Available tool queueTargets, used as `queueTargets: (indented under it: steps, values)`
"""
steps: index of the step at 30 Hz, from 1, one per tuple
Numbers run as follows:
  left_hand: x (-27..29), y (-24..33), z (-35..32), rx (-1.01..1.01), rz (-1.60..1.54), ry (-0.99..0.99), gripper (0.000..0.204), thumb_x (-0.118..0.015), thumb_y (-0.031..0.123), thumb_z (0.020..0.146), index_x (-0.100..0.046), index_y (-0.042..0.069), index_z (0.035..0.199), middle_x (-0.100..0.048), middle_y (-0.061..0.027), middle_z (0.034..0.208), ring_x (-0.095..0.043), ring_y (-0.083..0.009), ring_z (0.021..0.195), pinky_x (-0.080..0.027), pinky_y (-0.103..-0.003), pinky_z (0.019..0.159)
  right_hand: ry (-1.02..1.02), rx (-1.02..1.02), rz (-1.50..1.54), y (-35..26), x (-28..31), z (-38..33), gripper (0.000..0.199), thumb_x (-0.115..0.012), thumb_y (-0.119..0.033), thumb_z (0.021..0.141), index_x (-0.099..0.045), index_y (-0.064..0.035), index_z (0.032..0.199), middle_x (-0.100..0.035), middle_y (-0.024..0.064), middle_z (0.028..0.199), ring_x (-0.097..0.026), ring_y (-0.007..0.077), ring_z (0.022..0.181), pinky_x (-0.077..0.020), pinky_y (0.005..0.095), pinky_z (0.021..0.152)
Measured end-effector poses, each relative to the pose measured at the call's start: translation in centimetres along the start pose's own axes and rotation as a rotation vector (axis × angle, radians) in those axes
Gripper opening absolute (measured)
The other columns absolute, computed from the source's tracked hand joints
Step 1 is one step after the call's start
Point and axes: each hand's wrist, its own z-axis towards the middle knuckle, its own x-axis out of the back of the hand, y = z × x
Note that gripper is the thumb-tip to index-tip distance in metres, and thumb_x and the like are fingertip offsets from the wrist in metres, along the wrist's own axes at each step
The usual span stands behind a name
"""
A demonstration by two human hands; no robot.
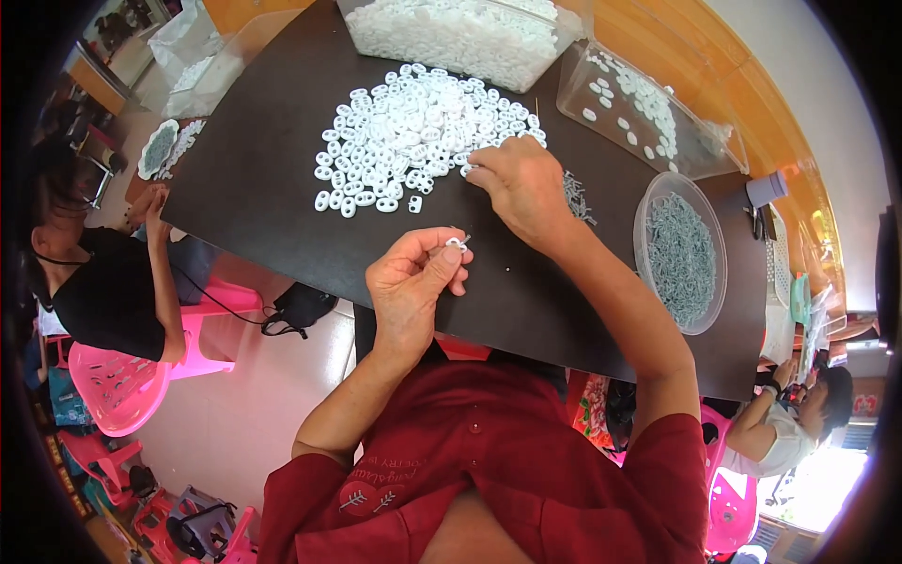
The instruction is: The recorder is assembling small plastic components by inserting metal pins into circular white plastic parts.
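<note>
A small white plastic piece with holes (457, 242) is pinched between the thumb and fingers of my left hand (411, 282), over the near part of the dark table. A thin grey metal bit, like a screw, sticks out beside the piece. My right hand (524, 188) reaches to the right edge of a heap of white oval two-holed pieces (413, 127). Its fingers are bent together beside the nearest pieces, and what they hold, if anything, is hidden. Loose grey screws (576, 199) lie just right of my right hand, partly behind it.
A round clear tub of grey screws (681, 258) stands at the right. Behind the heap is a clear bin full of white pieces (465, 42), beside a clear box with scattered white pieces (648, 113). One person sits at the left (113, 273), another at the far right (789, 414).
</note>
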Motion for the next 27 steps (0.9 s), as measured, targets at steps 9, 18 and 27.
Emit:
queueTargets:
  steps: [9,18,27]
  values:
    - [0.3,-0.2,0.1,-0.011,-0.011,-0.019,0.018,-0.062,0.006,0.087,-0.061,-0.006,0.101,-0.064,-0.0109,0.083,-0.056,-0.0104,0.064,-0.047,-0.022,0.057,-0.047,0.167,-0.131,0.2,-1.0,-0.4,0.008,-0.065,-0.003,0.073,-0.062,-0.0065,0.079,-0.053,0.0097,0.074,-0.051,0.0283,0.074,-0.0428,0.0391,0.062]
    - [-0.3,0.7,0.0,0.046,-0.001,-0.011,0.018,-0.061,0.006,0.088,-0.061,-0.006,0.101,-0.064,-0.0103,0.082,-0.056,-0.0093,0.063,-0.046,-0.021,0.055,-0.169,-0.401,0.782,-1.2,3.7,-1.8,0.016,-0.061,-0.006,0.085,-0.067,-0.0015,0.099,-0.065,0.0007,0.080,-0.056,0.0054,0.073,-0.0426,0.0200,0.063]
    - [-1.5,0.8,-0.7,0.058,0.036,-0.043,0.017,-0.061,0.004,0.088,-0.061,-0.006,0.102,-0.066,-0.0114,0.081,-0.059,-0.0098,0.062,-0.046,-0.020,0.051,-0.240,-0.662,1.216,-2.4,5.6,-4.5,0.017,-0.065,-0.008,0.083,-0.067,-0.0001,0.098,-0.066,0.0042,0.079,-0.059,0.0078,0.071,-0.0427,0.0202,0.060]
